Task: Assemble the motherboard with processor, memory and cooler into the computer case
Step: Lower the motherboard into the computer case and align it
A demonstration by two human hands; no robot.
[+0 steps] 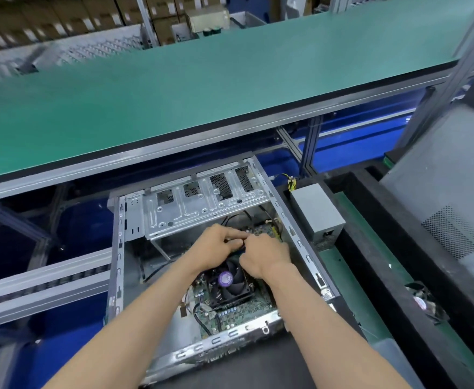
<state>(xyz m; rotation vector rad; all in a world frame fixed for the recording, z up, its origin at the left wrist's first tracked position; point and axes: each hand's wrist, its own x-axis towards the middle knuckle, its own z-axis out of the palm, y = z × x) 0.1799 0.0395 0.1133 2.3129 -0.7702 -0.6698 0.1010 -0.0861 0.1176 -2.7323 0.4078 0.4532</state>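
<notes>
An open metal computer case (300,234) lies flat in front of me. Inside it sits the green motherboard (247,307), with a black cooler fan (230,282) bearing a purple centre label. Both my hands reach into the case just beyond the fan. My left hand (216,248) and my right hand (264,256) meet with curled fingers, pinching a small dark cable or connector (237,246) between them. What the fingers hold is mostly hidden. Black cables (231,219) run from the drive cage area down toward my hands.
A silver drive cage (191,209) spans the far end of the case. A grey power supply (317,211) with yellow wires stands to the right of the case. A green shelf (202,94) overhangs the bench. A grey case panel (449,197) leans at right.
</notes>
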